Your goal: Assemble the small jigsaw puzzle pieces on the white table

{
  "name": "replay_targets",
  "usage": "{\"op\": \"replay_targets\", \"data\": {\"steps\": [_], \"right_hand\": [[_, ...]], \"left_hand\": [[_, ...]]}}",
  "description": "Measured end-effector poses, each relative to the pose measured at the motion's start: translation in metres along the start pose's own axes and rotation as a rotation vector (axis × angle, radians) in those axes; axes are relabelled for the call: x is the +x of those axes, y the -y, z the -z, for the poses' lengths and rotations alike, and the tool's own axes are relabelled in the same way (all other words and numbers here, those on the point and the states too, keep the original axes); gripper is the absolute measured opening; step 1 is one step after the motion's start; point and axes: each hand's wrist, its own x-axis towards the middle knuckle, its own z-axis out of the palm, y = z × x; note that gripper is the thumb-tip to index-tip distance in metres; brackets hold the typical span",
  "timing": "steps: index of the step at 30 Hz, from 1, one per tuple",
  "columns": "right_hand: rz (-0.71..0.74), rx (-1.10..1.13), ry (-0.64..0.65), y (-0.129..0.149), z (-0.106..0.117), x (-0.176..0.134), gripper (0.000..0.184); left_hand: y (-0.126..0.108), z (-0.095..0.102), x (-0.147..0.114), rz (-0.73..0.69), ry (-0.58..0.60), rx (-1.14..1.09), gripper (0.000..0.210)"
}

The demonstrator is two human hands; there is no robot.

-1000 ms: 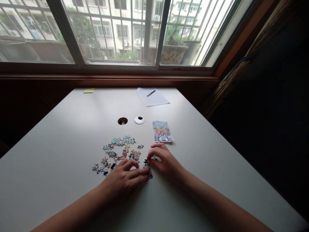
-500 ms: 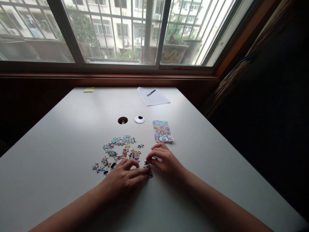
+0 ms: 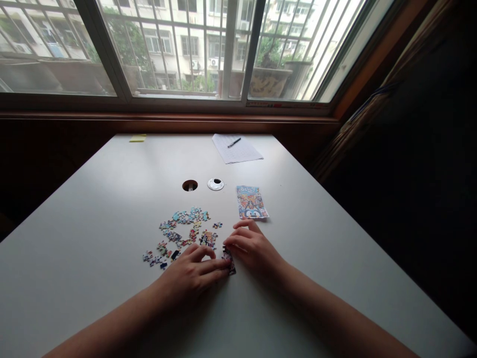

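Note:
A narrow strip of joined jigsaw pieces (image 3: 230,263) lies on the white table in front of me. My left hand (image 3: 194,271) rests at its left, middle and ring fingers stretched out with the tips on the strip and the index finger bent. At the strip's far end, my right hand (image 3: 251,243) has thumb and index finger pinched together on a jigsaw piece, mostly hidden by the fingers. Loose jigsaw pieces (image 3: 173,236) spread in small clusters beyond and left of my left hand. Just past my right hand lies a colourful picture sheet (image 3: 250,203) with cartoon figures.
Farther back, a round cable hole (image 3: 190,185) opens in the table (image 3: 93,209), beside its loose metal cover (image 3: 215,184). Papers (image 3: 242,154) with a pen (image 3: 234,142) and yellow sticky notes (image 3: 137,138) lie near the far edge, below a barred window.
My right hand has shifted slightly left, its fingertips closing in at the strip's far end. A blue-white patch formerly showing beneath its fingers is now covered. My left hand stays in place.

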Motion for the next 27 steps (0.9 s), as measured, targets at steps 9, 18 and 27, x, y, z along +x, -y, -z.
{"op": "replay_targets", "data": {"steps": [9,18,27], "right_hand": [[0.057,-0.002,0.001,-0.0003,0.0005,0.0009,0.012],[0.068,-0.028,0.029,-0.0001,0.0021,0.0008,0.012],[0.071,-0.032,0.054,0.0003,0.0066,-0.0021,0.015]], "left_hand": [[0.0001,0.0002,0.0006,0.005,-0.002,-0.007,0.034],[0.0004,-0.0005,0.0007,0.009,0.008,-0.022,0.034],[0.0015,-0.001,0.0003,-0.009,-0.002,0.017,0.031]]}}
